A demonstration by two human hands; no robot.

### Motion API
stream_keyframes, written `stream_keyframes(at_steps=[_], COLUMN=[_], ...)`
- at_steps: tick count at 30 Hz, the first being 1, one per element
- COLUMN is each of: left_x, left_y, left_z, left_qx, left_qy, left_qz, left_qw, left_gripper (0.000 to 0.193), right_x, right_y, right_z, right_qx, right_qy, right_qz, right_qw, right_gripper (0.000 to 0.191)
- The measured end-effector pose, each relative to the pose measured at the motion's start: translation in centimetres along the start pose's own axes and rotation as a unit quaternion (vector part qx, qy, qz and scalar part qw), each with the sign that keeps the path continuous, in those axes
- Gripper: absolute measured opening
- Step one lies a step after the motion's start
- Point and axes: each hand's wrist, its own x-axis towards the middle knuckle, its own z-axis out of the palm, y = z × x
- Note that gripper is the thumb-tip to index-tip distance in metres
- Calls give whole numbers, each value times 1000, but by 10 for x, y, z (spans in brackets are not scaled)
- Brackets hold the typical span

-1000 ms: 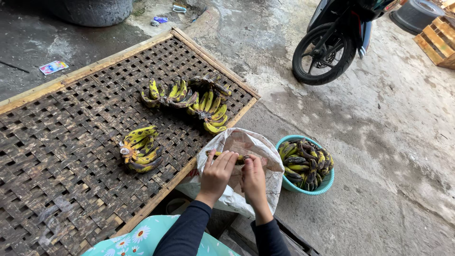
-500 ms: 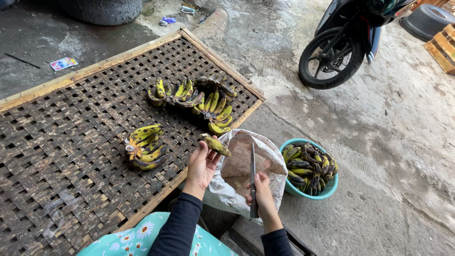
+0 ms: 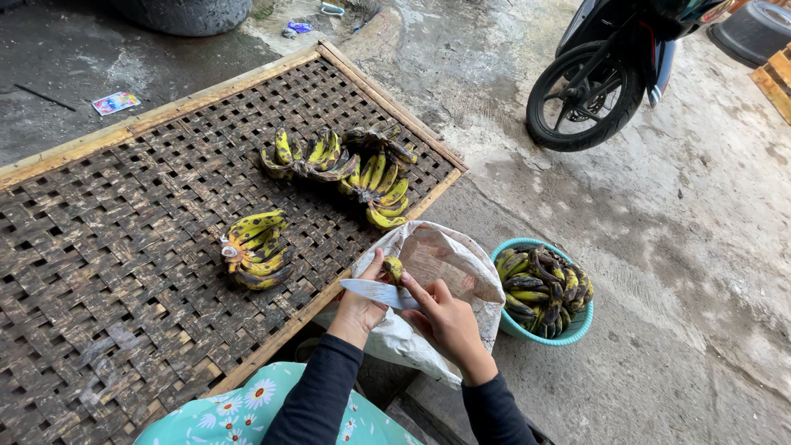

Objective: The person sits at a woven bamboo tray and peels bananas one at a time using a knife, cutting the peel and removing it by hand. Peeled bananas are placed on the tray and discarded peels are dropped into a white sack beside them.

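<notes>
Woven bamboo tray [image 3: 124,272]: lies left of both hands. A small banana bunch [image 3: 257,249] rests on it, well left of the fingers; a larger row of bunches [image 3: 346,169] lies beyond the fingertips, near the tray's far corner.

Left hand [image 3: 362,306]: fingers closed around a small banana [image 3: 394,268], which stands just above the thumb and forefinger. The grip appears firm, though the palm side is hidden.

Knife [image 3: 381,293]: blade lies flat across the left fingers, tip pointing left, directly below the banana.

Right hand [image 3: 445,317]: fingers clamped on the knife handle, just right of the left hand and touching it.

White sack [image 3: 449,264]: open mouth sits under and behind both hands.

Teal basin [image 3: 540,290]: right of the right-hand fingers, near but apart, filled with dark-spotted bananas.

Motorbike wheel [image 3: 587,97]: well apart, far right.

Hazards: the blade edge rests against the left fingers, so a slip on soft, overripe skin could likely cut them. A loose hold could drop the fruit into the sack or onto wet concrete.
</notes>
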Motion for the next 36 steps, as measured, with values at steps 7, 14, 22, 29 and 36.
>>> stream_keyframes(at_steps=[7, 14, 22, 29, 36], left_x=[-14, -41, -69, -55, -44], left_y=[11, 25, 39, 23, 8], left_z=[11, 27, 48, 58, 57], left_qx=[56, 201, 245, 205, 237], left_qy=[20, -168, -287, -196, -137], left_qz=[53, -36, -72, 109, 204], left_qw=[997, 964, 923, 953, 940], left_gripper=[28, 62, 76, 56, 56], right_x=[0, 13, 20, -12, -2], right_y=[5, 64, 89, 31, -7], right_z=[-2, 1, 29, 11, -6], right_qx=[54, 456, 463, 597, 532], right_qy=[18, -16, -3, 2, -8], right_qz=[-22, 138, 383, 395, 208], right_qw=[998, 879, 799, 698, 821], right_gripper=[56, 47, 48, 51, 62])
